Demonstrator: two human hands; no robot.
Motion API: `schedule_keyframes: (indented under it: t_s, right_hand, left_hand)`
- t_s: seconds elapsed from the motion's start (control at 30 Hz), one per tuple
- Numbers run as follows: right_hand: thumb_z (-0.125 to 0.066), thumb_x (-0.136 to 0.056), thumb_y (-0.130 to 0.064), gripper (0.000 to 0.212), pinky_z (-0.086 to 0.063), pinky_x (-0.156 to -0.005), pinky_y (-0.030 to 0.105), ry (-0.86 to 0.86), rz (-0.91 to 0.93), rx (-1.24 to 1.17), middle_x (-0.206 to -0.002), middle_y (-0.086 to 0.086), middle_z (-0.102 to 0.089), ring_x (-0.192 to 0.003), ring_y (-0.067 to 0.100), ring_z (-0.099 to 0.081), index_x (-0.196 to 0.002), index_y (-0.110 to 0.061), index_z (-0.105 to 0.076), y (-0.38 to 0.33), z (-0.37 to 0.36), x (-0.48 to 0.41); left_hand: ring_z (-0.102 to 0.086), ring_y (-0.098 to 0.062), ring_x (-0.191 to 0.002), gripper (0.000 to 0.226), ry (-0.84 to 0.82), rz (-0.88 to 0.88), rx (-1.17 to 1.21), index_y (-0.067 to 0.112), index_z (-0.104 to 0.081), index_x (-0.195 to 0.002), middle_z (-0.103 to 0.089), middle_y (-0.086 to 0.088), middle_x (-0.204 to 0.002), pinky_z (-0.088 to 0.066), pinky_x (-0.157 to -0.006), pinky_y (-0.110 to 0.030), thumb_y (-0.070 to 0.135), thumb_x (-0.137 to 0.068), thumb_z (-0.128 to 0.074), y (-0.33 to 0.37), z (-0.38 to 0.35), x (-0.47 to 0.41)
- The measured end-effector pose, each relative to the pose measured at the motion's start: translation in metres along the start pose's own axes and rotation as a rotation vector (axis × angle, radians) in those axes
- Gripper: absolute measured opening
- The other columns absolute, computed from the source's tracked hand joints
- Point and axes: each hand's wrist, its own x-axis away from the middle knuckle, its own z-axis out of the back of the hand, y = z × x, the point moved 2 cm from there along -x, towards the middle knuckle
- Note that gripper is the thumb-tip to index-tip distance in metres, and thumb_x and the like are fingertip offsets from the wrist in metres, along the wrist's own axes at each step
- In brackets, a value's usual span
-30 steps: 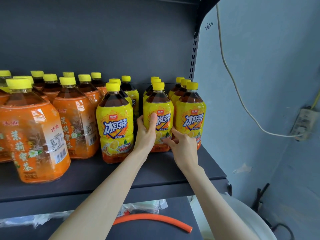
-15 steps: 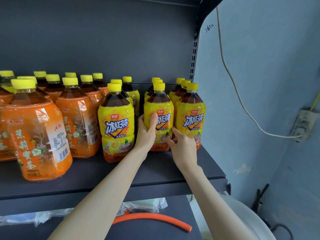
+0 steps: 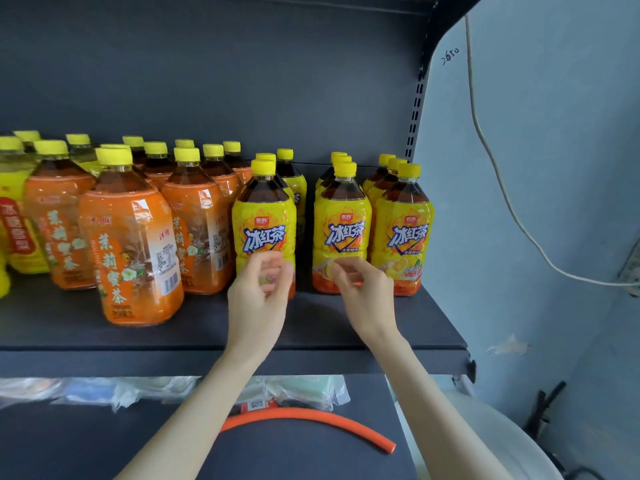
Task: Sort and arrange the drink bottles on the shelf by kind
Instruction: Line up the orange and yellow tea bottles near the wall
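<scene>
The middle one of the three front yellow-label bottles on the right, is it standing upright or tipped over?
Upright. The yellow-label bottle stands on its base on the shelf, its yellow cap straight above.

**Dark shelf, bottles in rows**

The dark grey shelf (image 3: 322,329) carries upright bottles, all with yellow caps. At its right end stand three front-to-back rows of yellow-label bottles (image 3: 403,233). The two rightmost rows sit close together, and a gap sets the third apart. Just beside that third row, orange-label bottles (image 3: 197,230) fill several rows, with one standing forward near the front edge. At the far left stand red-label bottles (image 3: 17,220). Below, a lower shelf (image 3: 86,445) holds an orange hose (image 3: 311,418) and plastic bags (image 3: 104,389).
</scene>
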Motion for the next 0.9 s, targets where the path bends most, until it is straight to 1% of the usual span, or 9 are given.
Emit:
schedule_keyframes:
  t_s: [0.1, 0.2, 0.27, 0.33, 0.4, 0.5, 0.57, 0.77, 0.9]
  right_hand:
    - [-0.066, -0.091, -0.027, 0.031, -0.046, -0.078, 0.008, -0.148, -0.036, -0.111, -0.109, -0.002, -0.069, -0.093, 0.001, -0.062, -0.118, -0.012, -0.065, -0.009, -0.021, -0.001]
    - [-0.068, -0.089, -0.029, 0.058, -0.045, -0.096, 0.021, -0.265, -0.076, -0.178, -0.135, 0.003, -0.056, -0.122, 0.015, -0.053, -0.140, -0.013, -0.045, -0.015, -0.043, -0.005]
    - [-0.069, -0.087, -0.032, 0.073, -0.044, -0.100, 0.026, -0.323, -0.108, -0.198, -0.143, 0.004, -0.048, -0.130, 0.016, -0.048, -0.148, -0.015, -0.032, -0.018, -0.055, -0.007]
    - [-0.071, -0.086, -0.034, 0.082, -0.046, -0.096, 0.020, -0.374, -0.129, -0.208, -0.141, -0.001, -0.049, -0.121, 0.000, -0.051, -0.151, -0.017, -0.023, -0.017, -0.064, -0.008]
    - [-0.072, -0.085, -0.035, 0.087, -0.046, -0.088, 0.012, -0.405, -0.151, -0.233, -0.131, -0.013, -0.051, -0.105, -0.015, -0.052, -0.152, -0.018, -0.019, -0.017, -0.071, -0.010]
    - [-0.074, -0.083, -0.032, 0.093, -0.045, -0.104, 0.029, -0.433, -0.208, -0.316, -0.140, -0.011, -0.049, -0.122, 0.002, -0.051, -0.154, -0.019, -0.015, -0.013, -0.076, -0.015]
    - [-0.076, -0.082, -0.027, 0.093, -0.045, -0.106, 0.037, -0.458, -0.219, -0.368, -0.141, -0.008, -0.050, -0.126, 0.007, -0.051, -0.153, -0.022, -0.017, -0.013, -0.076, -0.020]
    - [-0.080, -0.078, -0.021, 0.094, -0.046, -0.105, 0.041, -0.476, -0.272, -0.413, -0.138, -0.006, -0.054, -0.124, 0.011, -0.054, -0.152, -0.025, -0.021, -0.010, -0.081, -0.030]
    - [-0.084, -0.067, -0.023, 0.092, -0.054, -0.093, 0.030, -0.490, -0.300, -0.463, -0.122, -0.010, -0.065, -0.110, 0.007, -0.064, -0.144, -0.027, -0.034, -0.016, -0.087, -0.037]
  left_hand:
    - [-0.051, -0.008, -0.105, 0.040, 0.158, 0.023, -0.115, 0.010, -0.050, -0.122, -0.051, 0.004, -0.114, -0.044, -0.084, -0.017, 0.027, -0.088, -0.064, -0.012, 0.020, -0.009]
    - [-0.049, -0.009, -0.113, 0.054, 0.085, 0.093, -0.086, 0.011, -0.041, -0.132, -0.049, 0.002, -0.123, -0.044, -0.089, -0.021, 0.037, -0.088, -0.060, -0.024, 0.024, -0.023]
    - [-0.053, 0.000, -0.110, 0.062, -0.017, 0.160, 0.033, 0.017, -0.037, -0.136, -0.051, 0.005, -0.126, -0.045, -0.079, -0.009, 0.050, -0.085, -0.052, -0.028, 0.021, -0.031]
    - [-0.052, 0.013, -0.102, 0.068, -0.085, 0.211, 0.116, 0.022, -0.034, -0.140, -0.049, 0.010, -0.127, -0.043, -0.072, -0.002, 0.057, -0.082, -0.046, -0.031, 0.019, -0.038]
    - [-0.052, 0.007, -0.106, 0.077, -0.126, 0.278, 0.194, 0.023, -0.032, -0.144, -0.050, 0.009, -0.132, -0.042, -0.079, -0.008, 0.063, -0.080, -0.044, -0.037, 0.017, -0.049]
    - [-0.047, -0.010, -0.121, 0.093, -0.192, 0.390, 0.267, 0.023, -0.028, -0.148, -0.047, 0.004, -0.140, -0.039, -0.094, -0.024, 0.071, -0.070, -0.042, -0.045, 0.016, -0.066]
    - [-0.050, -0.006, -0.117, 0.091, -0.237, 0.411, 0.317, 0.027, -0.034, -0.144, -0.050, 0.007, -0.135, -0.039, -0.092, -0.023, 0.073, -0.066, -0.044, -0.047, 0.016, -0.071]
    - [-0.056, -0.004, -0.111, 0.079, -0.303, 0.409, 0.413, 0.035, -0.046, -0.134, -0.060, 0.018, -0.119, -0.043, -0.101, -0.035, 0.077, -0.068, -0.050, -0.056, 0.018, -0.084]
    - [-0.056, -0.009, -0.116, 0.087, -0.332, 0.404, 0.450, 0.034, -0.046, -0.137, -0.060, 0.010, -0.127, -0.043, -0.103, -0.039, 0.080, -0.063, -0.049, -0.055, 0.020, -0.089]
